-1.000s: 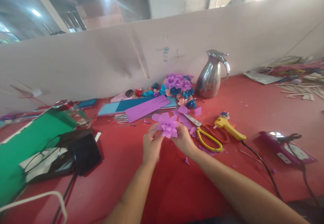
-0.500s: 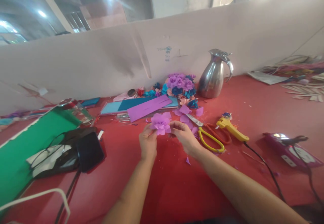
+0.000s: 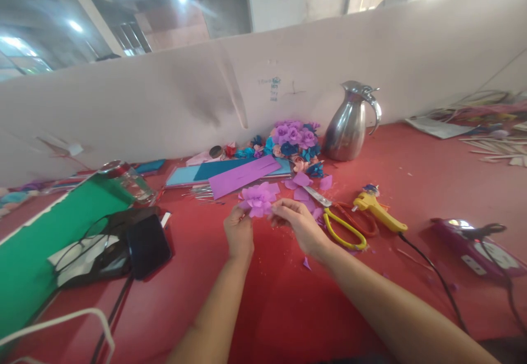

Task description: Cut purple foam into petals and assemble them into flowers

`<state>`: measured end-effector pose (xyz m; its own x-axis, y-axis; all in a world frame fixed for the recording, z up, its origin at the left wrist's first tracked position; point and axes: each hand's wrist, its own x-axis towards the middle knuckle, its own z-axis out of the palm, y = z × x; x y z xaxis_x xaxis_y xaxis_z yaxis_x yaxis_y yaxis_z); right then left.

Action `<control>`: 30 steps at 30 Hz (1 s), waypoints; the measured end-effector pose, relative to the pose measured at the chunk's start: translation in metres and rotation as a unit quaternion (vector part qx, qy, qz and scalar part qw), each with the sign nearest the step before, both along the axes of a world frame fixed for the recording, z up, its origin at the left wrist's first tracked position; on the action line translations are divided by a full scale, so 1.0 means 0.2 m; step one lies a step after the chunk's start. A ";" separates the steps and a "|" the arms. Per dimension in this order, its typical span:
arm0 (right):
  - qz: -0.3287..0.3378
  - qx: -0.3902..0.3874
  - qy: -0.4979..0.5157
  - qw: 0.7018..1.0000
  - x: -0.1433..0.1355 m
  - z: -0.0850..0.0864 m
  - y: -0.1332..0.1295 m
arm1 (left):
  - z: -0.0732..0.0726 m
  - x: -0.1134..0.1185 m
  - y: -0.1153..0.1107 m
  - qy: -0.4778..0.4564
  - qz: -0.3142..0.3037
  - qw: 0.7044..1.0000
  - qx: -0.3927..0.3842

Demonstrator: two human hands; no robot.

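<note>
A purple paper flower (image 3: 258,198) with layered petals is held up over the red table. My left hand (image 3: 239,229) pinches it from below on its left side. The fingers of my right hand (image 3: 297,220) close on a petal at the flower's right edge. Loose purple petals (image 3: 302,179) lie just behind my right hand. Close by on the right are scissors (image 3: 343,229) with one yellow and one red handle. A yellow glue gun (image 3: 379,210) rests farther right.
Purple and blue paper strips (image 3: 242,176) lie behind the hands, near a heap of finished paper flowers (image 3: 294,141). A steel jug (image 3: 348,122) stands by the partition. To the left are a phone (image 3: 148,246), a glass jar (image 3: 129,180) and a green board (image 3: 24,265); a power strip (image 3: 480,246) is right.
The flower has tipped and turned slightly between my hands, and my right fingers have shifted a little left along its edge. The view has moved slightly.
</note>
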<state>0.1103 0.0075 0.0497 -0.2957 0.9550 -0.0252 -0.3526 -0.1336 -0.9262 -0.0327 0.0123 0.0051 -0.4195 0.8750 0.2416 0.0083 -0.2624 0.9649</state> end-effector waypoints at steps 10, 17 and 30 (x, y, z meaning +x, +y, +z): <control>-0.032 -0.012 0.006 0.999 -0.01 -0.03 0.01 | 0.05 0.04 -0.01 -0.112 -0.024 0.993 -0.018; -0.027 -0.013 0.003 1.000 -0.01 -0.03 0.02 | 0.06 0.06 0.00 -0.175 -0.039 0.983 -0.033; -0.173 0.050 -0.012 0.984 0.01 -0.01 0.01 | 0.05 0.07 -0.01 -0.176 -0.023 0.984 -0.023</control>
<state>0.1119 0.0097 0.0471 0.0461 0.9964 0.0706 -0.3388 0.0821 -0.9373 -0.0192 0.0103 0.0147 -0.4294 0.9019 0.0470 -0.3403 -0.2098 0.9166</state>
